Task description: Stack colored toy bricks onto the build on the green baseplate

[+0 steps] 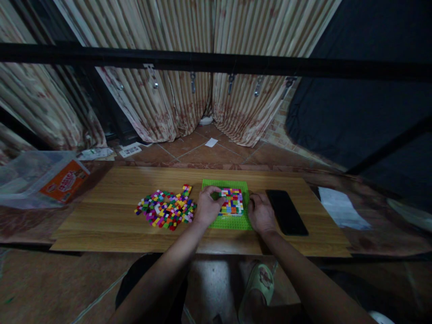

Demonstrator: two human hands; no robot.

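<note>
A bright green studded baseplate (pixel 243 223) lies on a wooden board, carrying a many-coloured patch of small toy bricks (pixel 232 201). My left hand (pixel 208 207) reaches over the plate's left side, thumb and forefinger closed together at the left edge of the brick patch. Whatever is between those fingertips is too small to make out. At the plate's right edge, my right hand (pixel 261 215) has its bent fingers against the rim, gripping it. To the left of both hands spreads a loose heap of small coloured bricks (pixel 165 209).
A black phone (pixel 286 212) lies right of my right hand on the wooden board (pixel 111 189). A clear plastic tub (pixel 37 180) with an orange label stands at the far left. White paper (pixel 342 208) lies off to the right. A dark bar (pixel 216 63) crosses before striped curtains.
</note>
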